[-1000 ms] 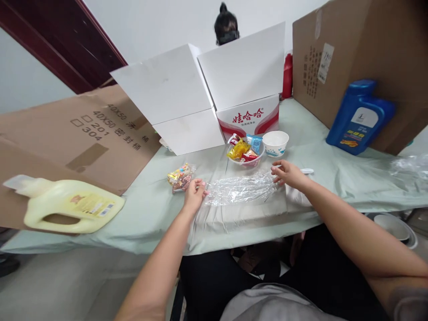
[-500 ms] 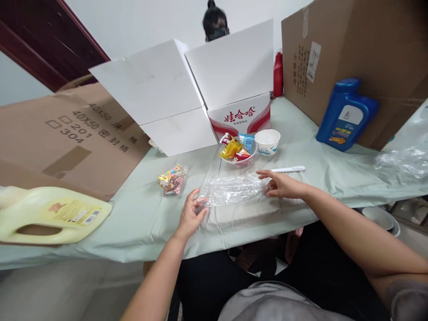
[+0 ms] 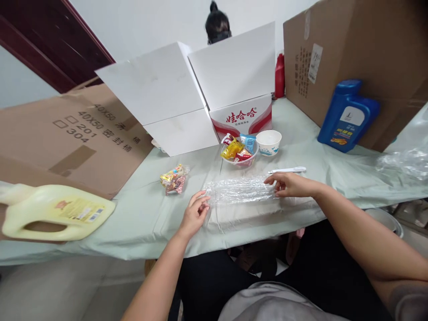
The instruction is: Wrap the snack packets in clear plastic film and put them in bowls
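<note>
A clear plastic bag (image 3: pixel 241 191) lies flat on the pale green tablecloth (image 3: pixel 150 214) in front of me. My left hand (image 3: pixel 195 213) rests at the bag's left end, fingers curled and pinching its edge. My right hand (image 3: pixel 288 184) holds the bag's right end between thumb and fingers. A small sealed bag of snacks (image 3: pixel 174 179) lies just left of the plastic bag. Behind it stands a clear bowl of wrapped snacks (image 3: pixel 239 154), with a white paper cup (image 3: pixel 268 142) beside it and a white plastic utensil (image 3: pixel 287 170) near my right hand.
An open white carton (image 3: pixel 200 93) stands behind the bowl, a person's head showing above it. A yellow jug (image 3: pixel 56 213) lies at the left on brown cardboard (image 3: pixel 67 138). A blue bottle (image 3: pixel 347 117) leans on a large cardboard box (image 3: pixel 351 53). Crumpled plastic (image 3: pixel 404 162) lies far right.
My left hand slid back towards me along the bag's left end. My right hand stayed at the right end. The bag looks flatter and more stretched out.
</note>
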`<state>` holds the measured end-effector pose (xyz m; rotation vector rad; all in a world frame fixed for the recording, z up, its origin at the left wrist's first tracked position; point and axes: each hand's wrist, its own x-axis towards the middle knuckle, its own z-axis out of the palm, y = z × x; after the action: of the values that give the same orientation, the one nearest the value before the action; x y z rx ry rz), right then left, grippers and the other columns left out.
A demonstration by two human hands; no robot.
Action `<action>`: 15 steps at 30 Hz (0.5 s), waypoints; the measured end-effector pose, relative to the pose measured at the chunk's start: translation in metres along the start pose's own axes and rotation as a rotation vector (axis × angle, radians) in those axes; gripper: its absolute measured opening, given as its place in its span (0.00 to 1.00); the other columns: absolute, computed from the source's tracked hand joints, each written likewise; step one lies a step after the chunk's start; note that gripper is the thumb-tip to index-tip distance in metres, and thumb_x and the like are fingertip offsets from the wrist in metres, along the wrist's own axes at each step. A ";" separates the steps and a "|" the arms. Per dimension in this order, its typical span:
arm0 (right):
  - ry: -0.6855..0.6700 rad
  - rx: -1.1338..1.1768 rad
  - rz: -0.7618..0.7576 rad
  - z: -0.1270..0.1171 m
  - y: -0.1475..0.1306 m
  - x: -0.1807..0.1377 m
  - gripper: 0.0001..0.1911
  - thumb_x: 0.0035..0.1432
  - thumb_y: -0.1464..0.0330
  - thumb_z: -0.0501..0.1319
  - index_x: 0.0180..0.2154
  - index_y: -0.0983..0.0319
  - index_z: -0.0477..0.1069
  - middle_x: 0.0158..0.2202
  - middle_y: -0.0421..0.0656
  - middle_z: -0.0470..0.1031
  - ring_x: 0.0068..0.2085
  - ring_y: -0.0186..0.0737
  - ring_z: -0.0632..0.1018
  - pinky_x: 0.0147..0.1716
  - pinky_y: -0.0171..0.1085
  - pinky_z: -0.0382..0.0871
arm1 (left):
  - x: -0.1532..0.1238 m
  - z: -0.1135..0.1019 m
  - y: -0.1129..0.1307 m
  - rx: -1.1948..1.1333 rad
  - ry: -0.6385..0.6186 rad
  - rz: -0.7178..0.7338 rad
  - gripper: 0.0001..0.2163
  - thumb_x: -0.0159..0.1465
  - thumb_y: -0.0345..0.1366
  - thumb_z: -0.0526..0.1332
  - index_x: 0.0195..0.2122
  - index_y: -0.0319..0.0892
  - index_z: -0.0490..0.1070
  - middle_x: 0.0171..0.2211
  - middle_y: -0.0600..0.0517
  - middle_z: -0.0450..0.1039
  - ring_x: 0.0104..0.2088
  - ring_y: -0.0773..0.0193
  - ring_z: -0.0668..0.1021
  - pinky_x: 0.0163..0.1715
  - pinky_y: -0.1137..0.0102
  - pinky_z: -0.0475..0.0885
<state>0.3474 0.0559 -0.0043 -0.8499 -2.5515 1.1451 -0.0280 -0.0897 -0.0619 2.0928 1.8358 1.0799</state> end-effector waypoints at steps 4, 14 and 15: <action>-0.119 -0.042 -0.035 -0.001 0.002 -0.002 0.14 0.52 0.70 0.61 0.42 0.62 0.78 0.42 0.46 0.77 0.36 0.37 0.78 0.35 0.34 0.71 | -0.002 -0.001 0.005 0.060 -0.089 0.019 0.10 0.64 0.33 0.55 0.40 0.43 0.75 0.53 0.44 0.69 0.39 0.62 0.79 0.34 0.68 0.77; 0.275 -0.318 -0.043 0.007 -0.019 0.002 0.14 0.64 0.64 0.54 0.38 0.61 0.78 0.39 0.48 0.77 0.39 0.43 0.77 0.41 0.39 0.69 | 0.023 -0.019 0.027 0.329 0.198 0.056 0.09 0.64 0.40 0.58 0.34 0.45 0.77 0.42 0.46 0.74 0.45 0.53 0.75 0.52 0.58 0.70; 0.303 -0.331 -0.077 0.015 -0.023 0.007 0.15 0.65 0.65 0.53 0.40 0.62 0.78 0.42 0.49 0.77 0.42 0.44 0.77 0.44 0.40 0.69 | 0.027 -0.014 0.031 0.326 0.171 0.048 0.10 0.65 0.39 0.57 0.35 0.45 0.77 0.41 0.46 0.74 0.45 0.54 0.76 0.52 0.59 0.70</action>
<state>0.3262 0.0392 0.0024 -0.9066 -2.5208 0.5281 -0.0117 -0.0767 -0.0232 2.2917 2.1817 1.0599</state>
